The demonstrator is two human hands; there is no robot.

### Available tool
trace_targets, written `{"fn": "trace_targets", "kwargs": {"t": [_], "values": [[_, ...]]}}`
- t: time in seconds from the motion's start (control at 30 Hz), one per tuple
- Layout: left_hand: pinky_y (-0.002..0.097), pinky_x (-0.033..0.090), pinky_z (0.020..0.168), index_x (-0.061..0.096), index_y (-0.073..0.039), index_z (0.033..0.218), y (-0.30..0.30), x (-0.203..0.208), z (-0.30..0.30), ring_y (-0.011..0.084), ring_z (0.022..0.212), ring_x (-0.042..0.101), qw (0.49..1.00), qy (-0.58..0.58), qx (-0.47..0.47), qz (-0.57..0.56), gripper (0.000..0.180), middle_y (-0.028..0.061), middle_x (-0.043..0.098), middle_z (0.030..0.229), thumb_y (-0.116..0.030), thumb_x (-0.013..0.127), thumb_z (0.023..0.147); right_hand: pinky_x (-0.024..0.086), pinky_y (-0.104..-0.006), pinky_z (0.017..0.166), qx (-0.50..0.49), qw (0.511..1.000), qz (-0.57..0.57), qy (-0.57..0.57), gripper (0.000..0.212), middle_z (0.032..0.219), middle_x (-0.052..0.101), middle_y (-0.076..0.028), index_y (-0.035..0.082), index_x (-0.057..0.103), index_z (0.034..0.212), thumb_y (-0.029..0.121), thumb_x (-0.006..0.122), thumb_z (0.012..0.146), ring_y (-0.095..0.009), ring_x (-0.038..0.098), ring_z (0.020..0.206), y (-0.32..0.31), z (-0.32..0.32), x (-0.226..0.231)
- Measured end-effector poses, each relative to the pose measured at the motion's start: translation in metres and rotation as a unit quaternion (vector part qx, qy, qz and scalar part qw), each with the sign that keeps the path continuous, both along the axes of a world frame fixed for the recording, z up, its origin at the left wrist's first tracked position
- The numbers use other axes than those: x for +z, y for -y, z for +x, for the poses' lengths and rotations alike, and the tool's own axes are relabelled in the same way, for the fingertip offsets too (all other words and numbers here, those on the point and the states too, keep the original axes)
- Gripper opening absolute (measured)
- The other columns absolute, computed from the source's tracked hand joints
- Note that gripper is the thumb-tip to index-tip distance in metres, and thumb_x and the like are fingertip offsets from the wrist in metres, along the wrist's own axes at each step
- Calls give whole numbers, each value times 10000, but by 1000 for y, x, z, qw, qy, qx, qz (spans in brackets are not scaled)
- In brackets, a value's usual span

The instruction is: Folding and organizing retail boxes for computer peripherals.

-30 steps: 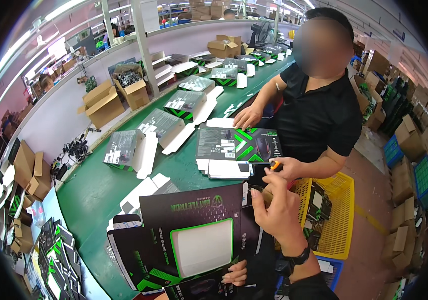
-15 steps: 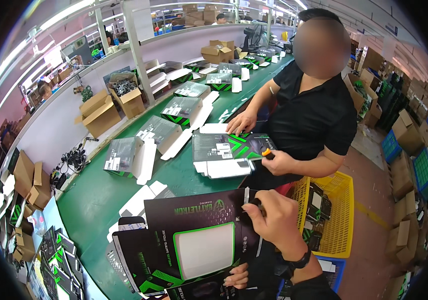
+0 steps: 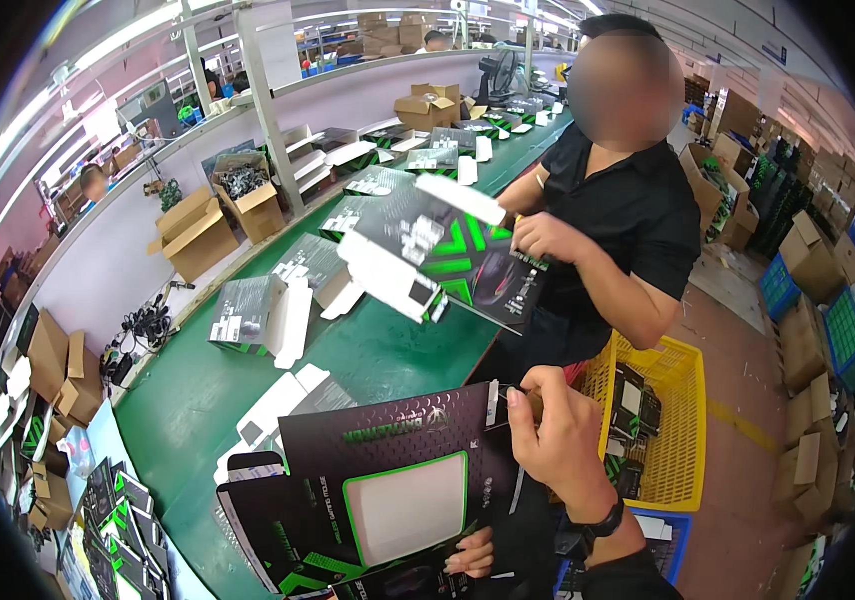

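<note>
A flattened black-and-green mouse box (image 3: 313, 435) with a white window panel (image 3: 408, 508) lies before me, tilted toward me. My right hand (image 3: 568, 440), a dark band on its wrist, is closed in a pinch at the box's upper right corner, beside a narrow pale strip. What lies between its fingertips is too small to make out. The fingers of my left hand (image 3: 470, 553) curl over the box's lower right edge; the rest of that hand is hidden. Across from me, a person in a black shirt holds up another flat box (image 3: 438, 245) with white flaps.
Several part-folded boxes with open white flaps (image 3: 293, 320) line the green table (image 3: 178, 400). A yellow basket (image 3: 683, 440) with packaging stands right of me, above a blue crate (image 3: 678, 550). Printed cartons (image 3: 118, 520) pile up at lower left. Brown cardboard boxes (image 3: 193, 235) stand along the partition.
The other person has raised and tilted their box off the table. My right hand has shifted slightly, still pinching at the corner. My box has moved a little left.
</note>
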State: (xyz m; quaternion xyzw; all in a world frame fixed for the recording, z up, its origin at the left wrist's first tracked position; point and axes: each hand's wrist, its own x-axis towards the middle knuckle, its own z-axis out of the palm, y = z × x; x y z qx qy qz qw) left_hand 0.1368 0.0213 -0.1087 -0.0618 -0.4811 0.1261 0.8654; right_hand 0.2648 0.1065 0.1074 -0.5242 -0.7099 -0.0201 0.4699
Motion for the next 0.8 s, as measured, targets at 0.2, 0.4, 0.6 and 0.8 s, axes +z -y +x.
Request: {"fn": "trace_targets", "kwargs": {"t": [0.2,0.4,0.6,0.8], "values": [[297,399,667,498,-87,930,5,1,-3,157,722,619,1000,-13,7,-18,169,54,650,791,-193,482,1061,437,-328,450,12,998,54,22,296,589,543,-27,70,579,872,244,810,806,-209,582,488,-3,-1,2],[300,400,701,501,-85,937,4,-2,3,164,731,625,1000,10,-8,-12,147,64,663,812,-172,490,1055,403,-327,434,-37,978,134,153,327,582,489,-22,77,588,824,299,826,790,-200,542,475,-8,-1,-7],[300,397,705,499,-86,944,4,-6,8,162,740,626,999,45,10,-22,141,61,662,828,-146,455,1063,399,-347,449,-48,983,105,146,257,609,483,-40,70,611,859,271,771,855,-232,551,512,-6,-2,-4],[297,383,682,492,-98,959,-4,0,-3,153,744,625,1000,9,26,-16,138,49,641,852,-142,428,1072,437,-374,485,-38,996,55,65,139,683,562,-75,58,616,949,167,695,915,-266,593,555,1,7,-5]]}}
